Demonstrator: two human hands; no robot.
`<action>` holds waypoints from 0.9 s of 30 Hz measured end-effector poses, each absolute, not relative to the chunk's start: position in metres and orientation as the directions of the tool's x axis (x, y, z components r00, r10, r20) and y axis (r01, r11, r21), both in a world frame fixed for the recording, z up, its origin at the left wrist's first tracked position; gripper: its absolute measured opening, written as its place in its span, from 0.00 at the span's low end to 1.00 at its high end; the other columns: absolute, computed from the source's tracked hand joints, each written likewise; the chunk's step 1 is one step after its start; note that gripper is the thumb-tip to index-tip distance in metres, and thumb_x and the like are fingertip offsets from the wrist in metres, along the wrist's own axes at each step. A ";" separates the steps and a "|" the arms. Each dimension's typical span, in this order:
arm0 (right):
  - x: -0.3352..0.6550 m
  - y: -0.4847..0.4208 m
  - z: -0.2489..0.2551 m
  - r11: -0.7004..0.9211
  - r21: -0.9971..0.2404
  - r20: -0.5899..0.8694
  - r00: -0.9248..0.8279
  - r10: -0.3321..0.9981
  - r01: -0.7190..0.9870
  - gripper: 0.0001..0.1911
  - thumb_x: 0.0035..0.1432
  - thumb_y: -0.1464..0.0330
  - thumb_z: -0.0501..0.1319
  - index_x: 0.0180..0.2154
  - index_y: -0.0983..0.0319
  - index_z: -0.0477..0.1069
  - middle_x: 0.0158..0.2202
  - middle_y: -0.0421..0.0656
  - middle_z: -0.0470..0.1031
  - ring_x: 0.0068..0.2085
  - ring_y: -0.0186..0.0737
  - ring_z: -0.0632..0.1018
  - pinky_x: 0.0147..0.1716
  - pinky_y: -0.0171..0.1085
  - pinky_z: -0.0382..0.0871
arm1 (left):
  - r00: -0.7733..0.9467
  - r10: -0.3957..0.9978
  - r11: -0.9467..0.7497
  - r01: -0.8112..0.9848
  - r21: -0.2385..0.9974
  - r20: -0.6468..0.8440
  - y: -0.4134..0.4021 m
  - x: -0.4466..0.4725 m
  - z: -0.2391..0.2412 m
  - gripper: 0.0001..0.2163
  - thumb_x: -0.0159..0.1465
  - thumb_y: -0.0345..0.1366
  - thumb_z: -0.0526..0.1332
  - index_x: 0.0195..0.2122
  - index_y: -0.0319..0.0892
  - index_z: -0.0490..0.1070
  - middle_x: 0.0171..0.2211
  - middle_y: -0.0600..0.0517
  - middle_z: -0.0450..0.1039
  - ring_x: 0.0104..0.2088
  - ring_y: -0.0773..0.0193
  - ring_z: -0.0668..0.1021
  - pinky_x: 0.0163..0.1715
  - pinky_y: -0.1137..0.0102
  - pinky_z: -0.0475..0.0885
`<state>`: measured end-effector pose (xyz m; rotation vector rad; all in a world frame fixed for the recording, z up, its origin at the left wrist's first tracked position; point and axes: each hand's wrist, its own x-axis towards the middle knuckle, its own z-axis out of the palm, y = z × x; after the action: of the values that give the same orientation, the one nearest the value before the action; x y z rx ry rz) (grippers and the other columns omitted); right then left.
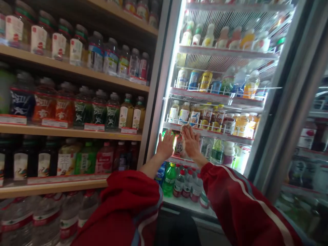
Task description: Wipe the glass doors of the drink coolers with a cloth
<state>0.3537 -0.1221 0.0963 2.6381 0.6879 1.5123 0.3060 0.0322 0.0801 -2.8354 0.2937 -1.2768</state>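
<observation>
Nearest are the two red sleeves: the left sleeve (128, 205) and the right sleeve (243, 208), both stretched forward into the open fridge.

The left hand (165, 146) is open, fingers up and together, back to the camera. The right hand (191, 142) is open too, with its fingertips up at the rail (230, 136) of the shelf above. Between the hands stands a red-label bottle (178, 146), upright on the fridge's third shelf near its left end. The hands flank it closely, but whether either palm presses on it cannot be told.

Room is tight. The rail lies just over the fingers, and the fridge frame (159, 85) stands just left of the left hand. Clear bottles (217, 152) crowd the same shelf just right of the right hand. Below the wrists, a green bottle (169, 179) and red-capped bottles (189, 182) fill the next shelf down. The only open way is straight back along the arms.

To the right, the glass door (289, 102) stands swung open, near the right sleeve. To the left, wooden shelves (77, 131) carry rows of drinks, with water bottles (38, 218) on the lowest. Farther up in the fridge, more shelves hold juice (247, 39) and cans (205, 80).
</observation>
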 end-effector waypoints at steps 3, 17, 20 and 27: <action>0.349 -0.117 0.085 -0.876 0.294 0.780 0.433 0.451 0.382 0.32 0.58 0.78 0.46 0.65 0.61 0.52 0.67 0.45 0.52 0.68 0.49 0.50 0.62 0.58 0.44 | 0.642 -0.169 -0.984 -0.158 -0.086 0.748 0.040 0.305 0.077 0.28 0.60 0.28 0.51 0.63 0.36 0.53 0.68 0.41 0.45 0.67 0.52 0.49 0.63 0.45 0.46; 0.359 -0.091 0.088 -0.835 0.421 0.772 0.342 0.535 0.355 0.33 0.58 0.78 0.46 0.65 0.60 0.52 0.67 0.47 0.53 0.67 0.50 0.51 0.60 0.58 0.46 | 0.666 -0.101 -0.994 -0.093 -0.052 0.739 0.071 0.301 0.072 0.28 0.61 0.28 0.52 0.63 0.33 0.52 0.68 0.41 0.43 0.67 0.51 0.49 0.64 0.46 0.46; 0.359 -0.082 0.091 -0.815 0.447 0.755 0.334 0.565 0.367 0.33 0.58 0.78 0.46 0.64 0.61 0.52 0.66 0.47 0.54 0.67 0.51 0.52 0.60 0.59 0.48 | 0.668 -0.091 -0.995 -0.086 -0.045 0.739 0.077 0.299 0.072 0.28 0.60 0.28 0.52 0.63 0.33 0.53 0.68 0.41 0.45 0.67 0.52 0.49 0.64 0.47 0.47; 0.356 -0.062 0.118 -0.829 0.386 0.781 0.334 0.528 0.405 0.31 0.59 0.77 0.46 0.64 0.62 0.53 0.67 0.48 0.53 0.67 0.52 0.50 0.61 0.60 0.45 | 0.671 -0.078 -0.996 -0.089 -0.024 0.738 0.084 0.299 0.070 0.29 0.59 0.28 0.53 0.63 0.32 0.52 0.68 0.40 0.43 0.68 0.51 0.47 0.64 0.46 0.45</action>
<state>0.3560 -0.0622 0.1181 2.4638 0.8661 1.5149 0.2992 0.0840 0.0701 -2.8843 0.1443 -1.2722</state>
